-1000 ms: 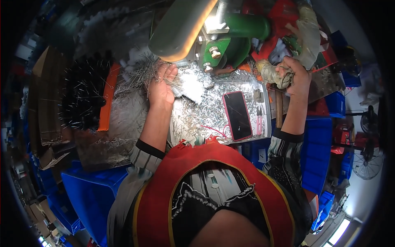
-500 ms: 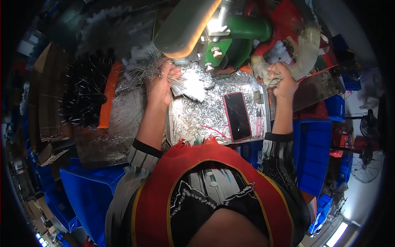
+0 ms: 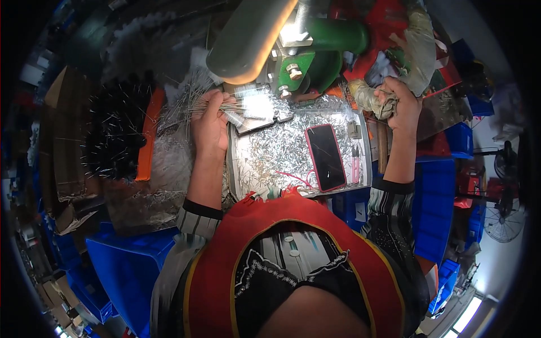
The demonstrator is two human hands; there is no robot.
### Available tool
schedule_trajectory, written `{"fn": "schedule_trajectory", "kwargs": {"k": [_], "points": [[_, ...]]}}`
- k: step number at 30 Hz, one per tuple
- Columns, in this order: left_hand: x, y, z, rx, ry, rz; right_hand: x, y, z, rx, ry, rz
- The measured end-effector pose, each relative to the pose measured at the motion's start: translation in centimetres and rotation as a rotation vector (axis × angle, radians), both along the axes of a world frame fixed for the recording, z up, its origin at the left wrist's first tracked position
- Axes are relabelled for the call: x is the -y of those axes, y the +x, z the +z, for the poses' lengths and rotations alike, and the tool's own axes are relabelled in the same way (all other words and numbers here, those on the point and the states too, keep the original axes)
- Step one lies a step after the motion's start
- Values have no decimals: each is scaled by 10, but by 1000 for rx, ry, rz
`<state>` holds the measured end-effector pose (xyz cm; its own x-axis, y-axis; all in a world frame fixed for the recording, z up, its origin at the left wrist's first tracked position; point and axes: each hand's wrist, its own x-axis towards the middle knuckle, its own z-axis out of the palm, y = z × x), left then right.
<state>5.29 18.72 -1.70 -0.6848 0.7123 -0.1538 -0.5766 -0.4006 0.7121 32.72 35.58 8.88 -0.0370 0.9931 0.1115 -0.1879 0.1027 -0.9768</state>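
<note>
The left hand (image 3: pixel 209 128) grasps the wires (image 3: pixel 231 105) in a bundle, ends in the lit area beside the machine (image 3: pixel 304 67); this grip presumably keeps them aligned. The right hand (image 3: pixel 402 107) is closed around the wrapped handle (image 3: pixel 367 98), probably for leverage. The tray (image 3: pixel 368 169) likely catches clippings (image 3: pixel 270 160). Compared with half a second earlier, the right hand sits farther right, the left slightly farther left.
</note>
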Motion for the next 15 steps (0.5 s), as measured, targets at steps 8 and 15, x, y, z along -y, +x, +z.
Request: {"fn": "schedule_trajectory", "kwargs": {"k": [8, 15], "points": [[-9, 5, -1, -28, -50, 97, -1, 2, -1, 1, 37, 77], [-14, 5, 1, -90, -82, 125, -1, 3, 20, 84, -98, 9]]}}
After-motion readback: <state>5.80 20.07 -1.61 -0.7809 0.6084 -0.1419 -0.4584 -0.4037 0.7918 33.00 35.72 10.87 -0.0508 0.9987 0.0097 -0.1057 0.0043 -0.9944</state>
